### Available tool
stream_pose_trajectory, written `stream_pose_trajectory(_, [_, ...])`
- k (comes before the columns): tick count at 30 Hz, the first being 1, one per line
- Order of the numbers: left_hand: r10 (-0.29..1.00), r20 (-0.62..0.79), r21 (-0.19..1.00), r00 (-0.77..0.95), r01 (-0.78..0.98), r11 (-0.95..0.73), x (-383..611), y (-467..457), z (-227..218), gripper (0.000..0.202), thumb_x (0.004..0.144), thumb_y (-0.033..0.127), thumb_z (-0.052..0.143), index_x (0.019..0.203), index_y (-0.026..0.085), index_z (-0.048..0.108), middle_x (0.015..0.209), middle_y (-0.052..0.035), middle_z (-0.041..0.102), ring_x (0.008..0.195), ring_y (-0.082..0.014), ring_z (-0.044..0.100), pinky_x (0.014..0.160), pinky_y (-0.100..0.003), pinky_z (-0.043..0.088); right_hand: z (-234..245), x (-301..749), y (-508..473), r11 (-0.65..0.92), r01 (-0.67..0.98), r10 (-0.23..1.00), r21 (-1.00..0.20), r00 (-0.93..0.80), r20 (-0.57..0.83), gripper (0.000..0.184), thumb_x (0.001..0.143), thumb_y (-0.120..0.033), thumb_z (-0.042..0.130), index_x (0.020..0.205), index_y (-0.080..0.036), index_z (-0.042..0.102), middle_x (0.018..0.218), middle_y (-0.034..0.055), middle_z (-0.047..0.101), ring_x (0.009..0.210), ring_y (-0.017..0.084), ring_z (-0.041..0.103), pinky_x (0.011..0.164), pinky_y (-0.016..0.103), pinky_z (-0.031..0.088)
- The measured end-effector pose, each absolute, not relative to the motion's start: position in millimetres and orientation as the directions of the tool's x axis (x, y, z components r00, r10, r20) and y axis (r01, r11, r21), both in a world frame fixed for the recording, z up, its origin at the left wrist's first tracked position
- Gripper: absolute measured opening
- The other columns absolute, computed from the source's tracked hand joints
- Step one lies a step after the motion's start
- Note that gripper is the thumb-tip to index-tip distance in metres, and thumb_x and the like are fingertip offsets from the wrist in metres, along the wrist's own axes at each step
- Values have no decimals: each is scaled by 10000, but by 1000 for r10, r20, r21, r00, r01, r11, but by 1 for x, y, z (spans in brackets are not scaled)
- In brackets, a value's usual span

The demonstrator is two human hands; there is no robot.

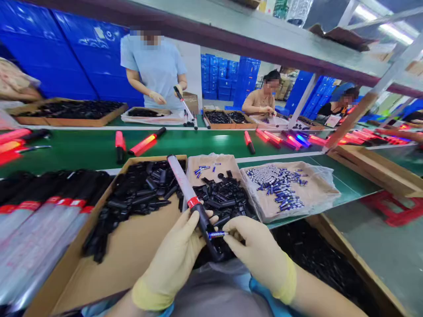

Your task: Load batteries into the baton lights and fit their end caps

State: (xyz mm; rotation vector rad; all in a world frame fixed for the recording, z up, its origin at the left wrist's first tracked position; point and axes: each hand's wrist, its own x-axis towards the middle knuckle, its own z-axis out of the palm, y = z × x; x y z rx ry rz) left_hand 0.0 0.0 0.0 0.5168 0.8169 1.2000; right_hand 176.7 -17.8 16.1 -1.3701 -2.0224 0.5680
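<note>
In a pale yellow glove, my left hand [180,251] is closed around the black handle of a light baton [183,180], which has a clear tube and a red band. The baton tilts up and away to the left. My right hand [256,244], gloved alike, pinches a blue battery [216,235] by one end. The battery's other end is at the side of the handle; whether it is inside cannot be made out. Just beyond my hands, a lined tray [211,164] carries black plastic parts [223,193] and a few batteries.
Right of it sits a battery tray [319,193]. At left are a cardboard box [132,242] of black parts and stacked batons [42,237]. Lit batons [145,143] lie on the green conveyor [205,143]. Across it, a person [153,70] holds a baton; others sit farther right.
</note>
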Motion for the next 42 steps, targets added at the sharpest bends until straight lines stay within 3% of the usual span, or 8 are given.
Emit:
stream_pose_trajectory(6, [954, -289, 724, 80, -634, 272, -6, -3, 2, 185, 948, 227, 608, 1103, 175, 694, 1042, -109, 727, 941, -214, 702, 839, -364, 628, 21, 155, -25, 436, 778, 900, -452, -363, 243, 102, 841, -94, 714, 782, -173, 687, 757, 25, 698, 700, 179, 646, 656, 277, 455])
stream_pose_trajectory(12, [944, -327, 703, -36, -678, 217, -11, -2, 10, 171, 951, 148, 561, 1042, 156, 706, 1008, -112, 723, 899, -218, 726, 771, -334, 642, 1, 137, -29, 507, 697, 853, -507, -322, 411, 127, 847, -122, 728, 770, -183, 647, 759, 5, 671, 720, 165, 638, 683, 270, 459])
stream_pose_trajectory(18, [953, -304, 702, -6, -678, 220, -13, -1, 6, 144, 957, 164, 562, 1027, 170, 687, 1011, -103, 722, 979, -219, 714, 857, -355, 626, -3, 130, -28, 542, 673, 811, -503, -263, 522, 136, 882, -173, 713, 775, -191, 631, 763, -6, 657, 722, 153, 610, 690, 272, 440])
stream_pose_trajectory(27, [965, -263, 718, 3, -668, 197, -14, 2, 6, 148, 953, 219, 587, 1024, 166, 706, 1021, -99, 732, 967, -197, 713, 878, -312, 618, 7, 133, -29, 604, 769, 752, -209, -462, 471, 113, 924, -170, 605, 815, -187, 631, 914, 37, 664, 776, 202, 564, 655, 347, 389])
stream_pose_trajectory(31, [955, -295, 713, 35, -657, 244, -8, 3, 4, 144, 942, 209, 603, 1032, 171, 709, 1023, -104, 733, 1010, -211, 707, 918, -316, 601, 10, 133, -27, 599, 795, 733, -97, -495, 465, 151, 871, -123, 631, 736, -185, 603, 821, 45, 624, 724, 215, 536, 604, 359, 398])
stream_pose_trajectory(34, [955, -295, 691, 44, -680, 244, -4, 4, 5, 181, 964, 188, 559, 1054, 167, 715, 1023, -100, 732, 956, -182, 710, 873, -271, 610, 10, 135, -20, 580, 756, 782, -305, -412, 467, 133, 879, -116, 651, 768, -171, 603, 892, 61, 623, 807, 211, 571, 685, 354, 489])
stream_pose_trajectory(38, [945, -320, 667, 62, -694, 272, -1, 5, 10, 226, 974, 143, 512, 1068, 158, 717, 1028, -107, 737, 918, -183, 720, 765, -226, 623, 2, 144, -12, 569, 430, 821, -701, -253, 511, 125, 908, -152, 674, 812, -185, 601, 993, 50, 584, 1022, 180, 606, 937, 327, 528])
stream_pose_trajectory(42, [934, -352, 663, 68, -686, 300, -1, 4, 11, 226, 978, 181, 524, 1100, 154, 713, 1064, -137, 746, 963, -221, 731, 769, -271, 636, 0, 155, -14, 698, 398, 715, -596, -336, 613, 116, 992, -206, 559, 1023, -191, 670, 1122, 86, 623, 1087, 191, 593, 974, 364, 522])
